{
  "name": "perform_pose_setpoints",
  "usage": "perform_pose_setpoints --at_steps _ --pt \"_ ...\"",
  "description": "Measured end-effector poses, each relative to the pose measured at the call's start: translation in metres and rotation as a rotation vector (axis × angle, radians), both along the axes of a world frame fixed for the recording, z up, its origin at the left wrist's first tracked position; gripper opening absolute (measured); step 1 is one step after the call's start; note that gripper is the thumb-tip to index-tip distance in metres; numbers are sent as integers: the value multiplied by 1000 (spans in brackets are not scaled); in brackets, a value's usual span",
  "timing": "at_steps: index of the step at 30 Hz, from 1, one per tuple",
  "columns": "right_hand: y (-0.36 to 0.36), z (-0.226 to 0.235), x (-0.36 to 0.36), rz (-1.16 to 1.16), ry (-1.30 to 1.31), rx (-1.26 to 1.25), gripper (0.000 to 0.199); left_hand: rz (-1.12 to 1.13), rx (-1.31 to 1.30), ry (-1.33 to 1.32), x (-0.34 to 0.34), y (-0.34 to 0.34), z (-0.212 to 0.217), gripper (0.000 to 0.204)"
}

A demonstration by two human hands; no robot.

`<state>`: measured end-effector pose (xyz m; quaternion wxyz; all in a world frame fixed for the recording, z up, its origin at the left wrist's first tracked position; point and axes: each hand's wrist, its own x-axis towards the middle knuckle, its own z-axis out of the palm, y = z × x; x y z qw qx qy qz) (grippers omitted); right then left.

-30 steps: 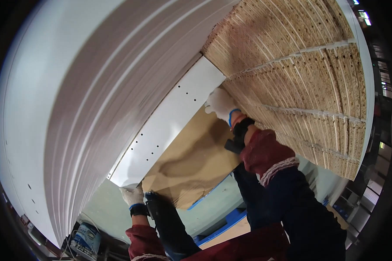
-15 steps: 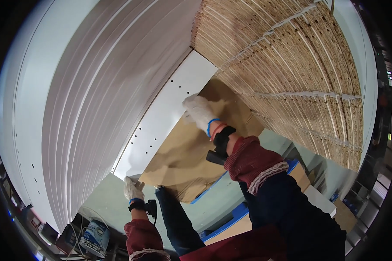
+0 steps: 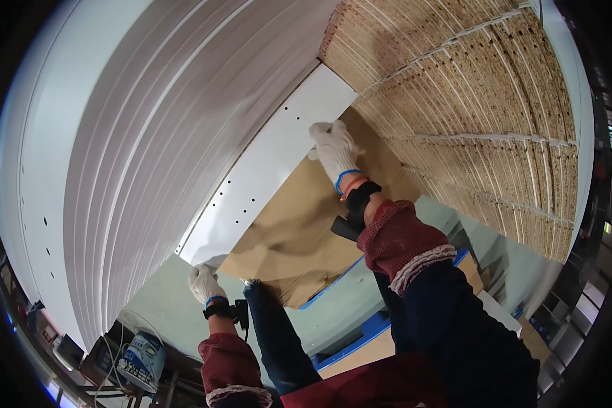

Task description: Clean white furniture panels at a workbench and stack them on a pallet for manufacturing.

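Observation:
A long white panel (image 3: 272, 163) with several small dark holes lies slantwise between a stack of white panels and a brown cardboard sheet. My right hand (image 3: 336, 148), in a white knitted glove, is closed at its right edge near the far end, with the fingers curled over that edge. At the near end, my gloved left hand (image 3: 204, 283) is closed at the panel's lower edge, its fingertips partly hidden. Both wrists carry black straps with small black devices. Beneath the right forearm spreads the brown cardboard (image 3: 285, 231).
On the left rises a tall stack of white panels (image 3: 149, 136). Another stack, its raw chipboard edges (image 3: 483, 115) showing, stands on the right. Blue pallet parts (image 3: 353, 343) lie near my legs on the pale green floor (image 3: 163, 299). A blue-and-white box (image 3: 141, 360) sits at lower left.
My right hand has moved up and right, and its fingers now show curled at the panel's edge. The whole view has shifted slightly. My left hand stays at the panel's near end.

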<state>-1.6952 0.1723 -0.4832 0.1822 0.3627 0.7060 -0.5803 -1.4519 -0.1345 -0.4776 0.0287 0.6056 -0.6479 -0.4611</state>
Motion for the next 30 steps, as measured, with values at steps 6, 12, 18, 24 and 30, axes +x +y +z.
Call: perform_pose_setpoints --at_steps 6,12,18,24,30 --pt "-22 -19 21 67 70 119 48 21 151 -23 -2 -7 4 21" --pt "-24 -1 20 -205 39 -294 25 157 133 -9 0 -11 34 35" --pt "-9 18 24 -274 -63 -492 20 -24 280 -68 18 -10 83 59" --pt "13 79 90 -105 -158 -617 30 43 374 -426 110 41 185 55" --pt "59 194 194 -17 -310 -968 21 442 266 128 250 145 335 34"
